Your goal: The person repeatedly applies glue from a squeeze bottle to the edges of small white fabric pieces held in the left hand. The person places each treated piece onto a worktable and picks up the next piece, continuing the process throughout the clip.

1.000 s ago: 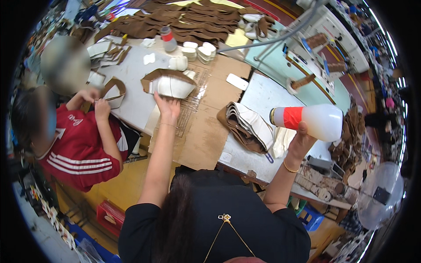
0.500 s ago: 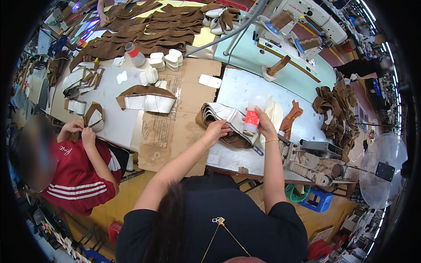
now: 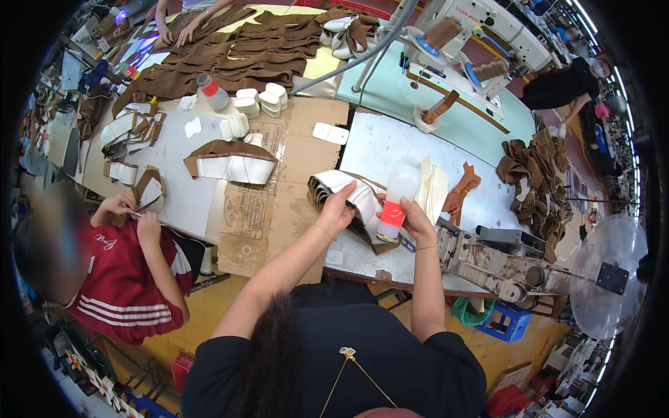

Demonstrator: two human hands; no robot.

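Observation:
In my right hand (image 3: pixel 418 221) is a translucent white plastic bottle (image 3: pixel 402 182) with a red band, its wide end away from me and its narrow end towards me. My left hand (image 3: pixel 337 211) is closed on the edge of a stack of brown shoe-upper pieces with white lining (image 3: pixel 362 203), its layers fanned at the left. The bottle lies over the right part of this stack, where my right fingers also reach its edge. Cream flat pieces (image 3: pixel 433 188) lie just right of the bottle, and a tan-brown strip bundle (image 3: pixel 463 191) beyond them.
A sewing machine (image 3: pixel 498 35) with thread spools stands at the far right. Brown pieces pile up (image 3: pixel 536 184) at the right, near a metal arm device (image 3: pixel 488 261). A co-worker in red (image 3: pixel 129 279) handles a piece at the left. Cardboard (image 3: pixel 293 230) covers the table's middle.
My left hand has shifted left and slightly up on the stack, its thumb now over the white lining. The bottle and right hand came slightly nearer. At the far left, another person's second hand appears.

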